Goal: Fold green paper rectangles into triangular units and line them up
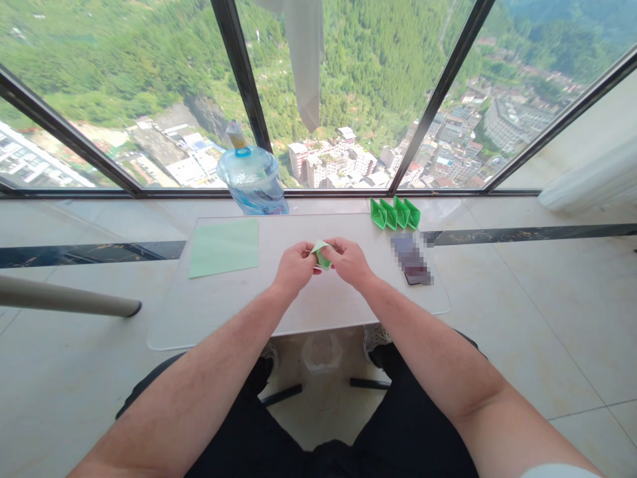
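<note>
A small folded piece of light green paper (322, 257) is held above the middle of the low table. My left hand (294, 267) pinches its left side between thumb and fingers. On the other side, my right hand (349, 260) grips it, with the thumb lying against the paper. Parts of the folds are hidden behind my fingers. Flat on the table's left side lies a sheet of light green paper (225, 249). Several brighter green folded paper pieces (395, 214) stand in a row at the far right corner.
The pale low table (318, 309) spans the space before my knees. A phone (413, 260), partly blurred out, lies at its right. Behind the table stands a large clear water bottle (253, 176) by the window. A grey pole (70, 297) juts in from the left.
</note>
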